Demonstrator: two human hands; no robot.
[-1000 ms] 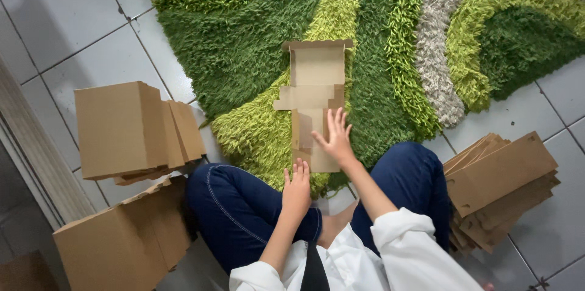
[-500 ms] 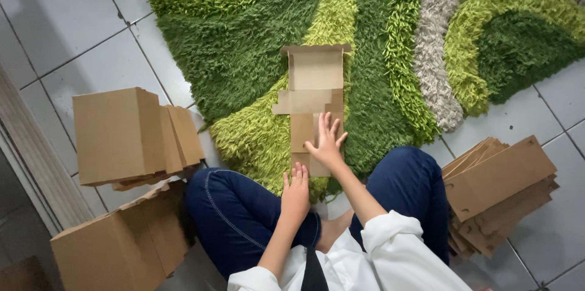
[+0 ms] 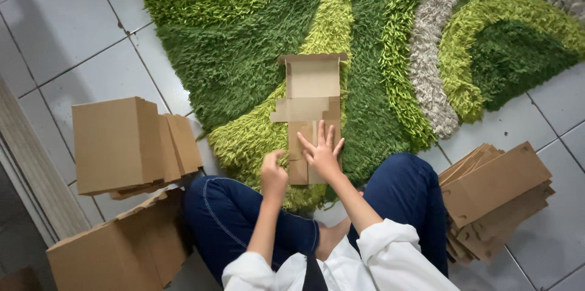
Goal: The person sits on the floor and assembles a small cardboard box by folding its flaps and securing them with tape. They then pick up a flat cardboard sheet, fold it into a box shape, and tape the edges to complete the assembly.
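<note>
Cardboard everywhere in my view: I count one flat box blank point(image 3: 309, 111) spread on the green shag rug point(image 3: 244, 53), one stack of flat blanks point(image 3: 496, 196) on the tile floor point(image 3: 67, 29) by my right knee, one stack of folded boxes point(image 3: 131, 145) to my left, and one larger carton point(image 3: 116, 251) below that stack at the lower left. How many sheets lie in each stack I cannot tell.

My right hand point(image 3: 322, 152) lies flat on the near end of the blank, fingers spread apart and clamped on nothing, palm pressing the cardboard down. My left hand point(image 3: 274, 175) hangs just beside it, fingers curled loosely together near the blank's lower left corner; I cannot tell whether it touches the cardboard. The blank sits straight ahead of me between my two knees, its far flap standing up at the top edge, well apart from both stacks.
</note>
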